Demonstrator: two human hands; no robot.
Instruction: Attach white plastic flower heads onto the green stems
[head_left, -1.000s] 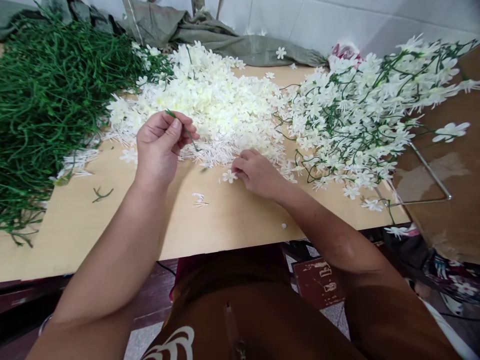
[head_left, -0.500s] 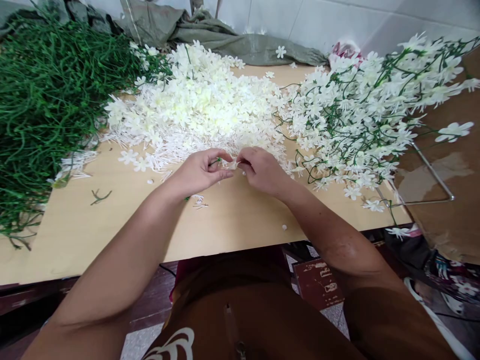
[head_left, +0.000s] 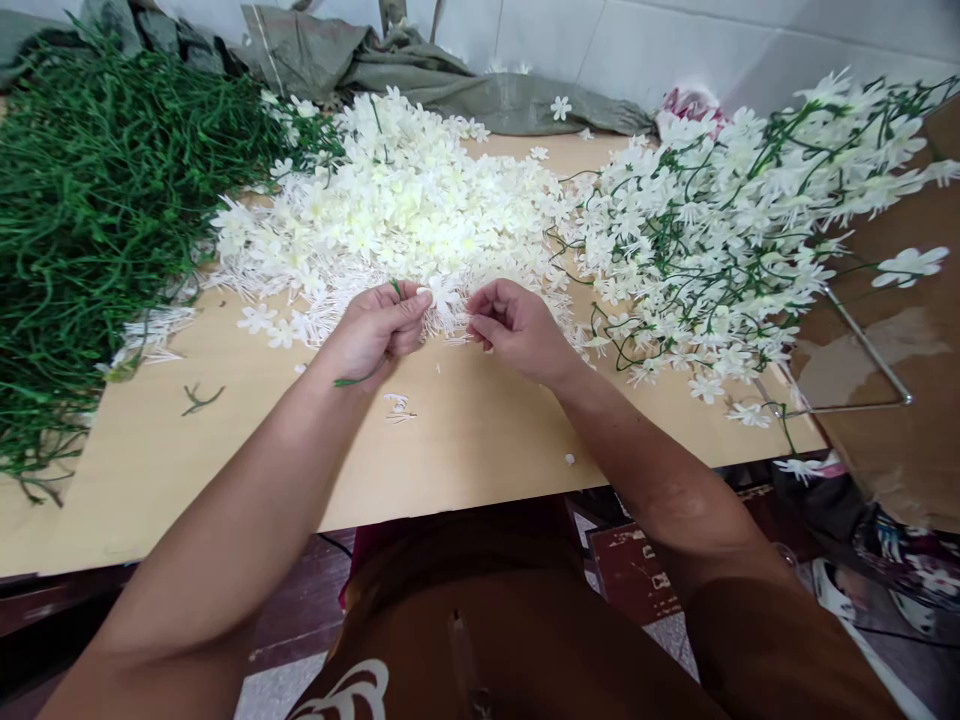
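My left hand (head_left: 375, 330) is closed around a thin green stem (head_left: 358, 378) whose lower end sticks out below the palm. A white plastic flower (head_left: 442, 293) sits at the stem's top, between my thumb and my right hand. My right hand (head_left: 514, 328) is a little to the right with its fingertips pinched together near that flower; whether it holds anything I cannot tell. Both hands hover over the wooden table (head_left: 465, 440) at the near edge of a big heap of loose white flowers (head_left: 397, 215).
A mound of green stems (head_left: 97, 190) covers the table's left side. Finished sprays of white flowers on green stems (head_left: 735, 220) lie at the right, partly over a cardboard box (head_left: 900, 400). Grey-green cloth (head_left: 420, 70) lies at the back by the tiled wall.
My left hand came down from the flower heap with the stem and met my right hand, which lifted a flower off the table. The flower now sits at the stem's top.
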